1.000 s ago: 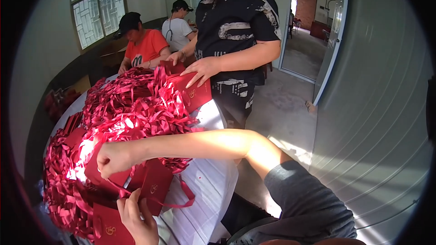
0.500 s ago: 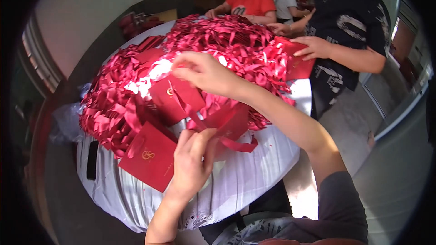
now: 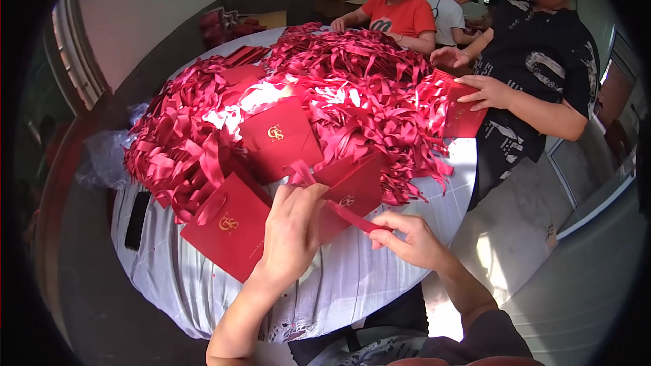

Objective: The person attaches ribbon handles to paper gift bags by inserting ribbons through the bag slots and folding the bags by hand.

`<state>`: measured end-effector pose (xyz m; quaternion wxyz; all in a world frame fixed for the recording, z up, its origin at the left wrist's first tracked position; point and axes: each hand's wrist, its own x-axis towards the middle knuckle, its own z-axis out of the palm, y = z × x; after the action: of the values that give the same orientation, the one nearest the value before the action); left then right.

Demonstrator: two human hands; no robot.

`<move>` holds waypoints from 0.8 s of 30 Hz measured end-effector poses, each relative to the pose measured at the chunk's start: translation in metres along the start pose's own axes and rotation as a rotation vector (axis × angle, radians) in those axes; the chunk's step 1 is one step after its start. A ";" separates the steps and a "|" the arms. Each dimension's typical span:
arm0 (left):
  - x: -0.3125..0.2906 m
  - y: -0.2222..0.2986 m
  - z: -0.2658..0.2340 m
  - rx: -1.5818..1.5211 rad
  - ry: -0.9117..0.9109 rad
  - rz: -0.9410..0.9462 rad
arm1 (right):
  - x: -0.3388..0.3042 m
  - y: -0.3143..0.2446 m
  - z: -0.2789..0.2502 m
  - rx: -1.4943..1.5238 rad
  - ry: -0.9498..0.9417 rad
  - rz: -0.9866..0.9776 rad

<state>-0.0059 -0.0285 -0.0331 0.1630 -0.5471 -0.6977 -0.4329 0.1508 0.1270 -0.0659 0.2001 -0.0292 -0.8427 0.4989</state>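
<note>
Pinching a red ribbon [image 3: 349, 217], the right hand [image 3: 412, 239] faces the curled left hand [image 3: 290, 230], whose hidden fingertip hold I cannot tell.

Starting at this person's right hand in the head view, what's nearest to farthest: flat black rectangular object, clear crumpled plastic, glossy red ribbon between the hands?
1. Glossy red ribbon: pinched in the right hand.
2. Flat black rectangular object: to the left.
3. Clear crumpled plastic: farther left, higher in view.
</note>
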 end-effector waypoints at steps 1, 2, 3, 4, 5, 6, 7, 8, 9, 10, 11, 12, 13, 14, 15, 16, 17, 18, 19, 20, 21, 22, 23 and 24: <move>0.000 0.000 0.000 -0.006 -0.005 0.007 | -0.007 0.001 -0.001 0.049 0.013 0.046; 0.000 0.000 0.001 -0.006 -0.003 0.013 | -0.014 0.002 -0.004 0.098 0.028 0.092; 0.001 0.001 0.002 -0.006 -0.002 0.018 | -0.020 0.001 -0.008 0.078 0.027 0.147; 0.001 0.002 0.001 -0.004 0.000 0.014 | -0.026 0.000 -0.012 0.079 0.034 0.148; 0.001 0.002 0.000 -0.006 -0.004 0.020 | -0.032 -0.001 -0.015 0.086 0.055 0.169; 0.000 0.001 -0.001 0.009 0.004 0.014 | -0.037 -0.001 -0.018 0.094 0.075 0.191; 0.001 0.000 0.000 0.017 0.011 0.011 | -0.044 0.001 -0.024 0.080 0.091 0.199; 0.001 0.001 0.000 0.014 0.012 0.002 | -0.048 0.000 -0.029 0.078 0.101 0.203; 0.001 0.002 0.000 0.027 0.018 0.005 | -0.051 -0.002 -0.034 0.079 0.138 0.208; 0.001 0.003 0.002 0.036 0.023 0.010 | -0.056 -0.003 -0.040 0.079 0.179 0.215; 0.001 0.003 0.004 0.063 0.030 0.022 | -0.060 -0.001 -0.046 0.059 0.194 0.207; 0.001 0.004 0.005 0.055 0.026 0.029 | -0.062 0.001 -0.050 0.056 0.204 0.211; 0.002 0.007 0.004 0.125 0.051 0.057 | -0.065 0.002 -0.053 0.080 0.243 0.213; 0.002 0.009 0.004 0.196 0.077 0.086 | -0.066 0.004 -0.056 0.105 0.282 0.215; 0.001 0.011 0.004 0.219 0.090 0.062 | -0.066 0.007 -0.057 0.192 0.327 0.208; 0.003 0.013 0.003 0.214 0.086 0.068 | -0.066 0.006 -0.057 0.191 0.335 0.209; 0.005 0.015 0.000 0.256 0.061 0.103 | -0.066 0.005 -0.058 0.271 0.388 0.187; 0.007 0.016 -0.002 0.299 0.037 0.137 | -0.065 0.005 -0.058 0.351 0.439 0.163; 0.009 0.015 -0.002 0.267 0.011 0.159 | -0.064 0.004 -0.058 0.351 0.444 0.165; 0.011 0.015 -0.003 0.264 0.008 0.162 | -0.064 0.003 -0.059 0.350 0.484 0.127; 0.013 0.016 -0.003 0.259 -0.031 0.162 | -0.064 0.003 -0.059 0.347 0.521 0.090; 0.014 0.016 -0.004 0.258 -0.071 0.161 | -0.064 0.004 -0.059 0.350 0.522 0.090; 0.016 0.017 -0.005 0.259 -0.074 0.161 | -0.064 0.007 -0.059 0.417 0.510 0.035; 0.018 0.017 -0.007 0.264 -0.110 0.153 | -0.063 0.010 -0.060 0.483 0.497 -0.021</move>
<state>0.0018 -0.0221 -0.0095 0.2275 -0.5955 -0.7125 -0.2932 0.2292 0.1656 -0.0687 0.4055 -0.0927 -0.6260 0.6596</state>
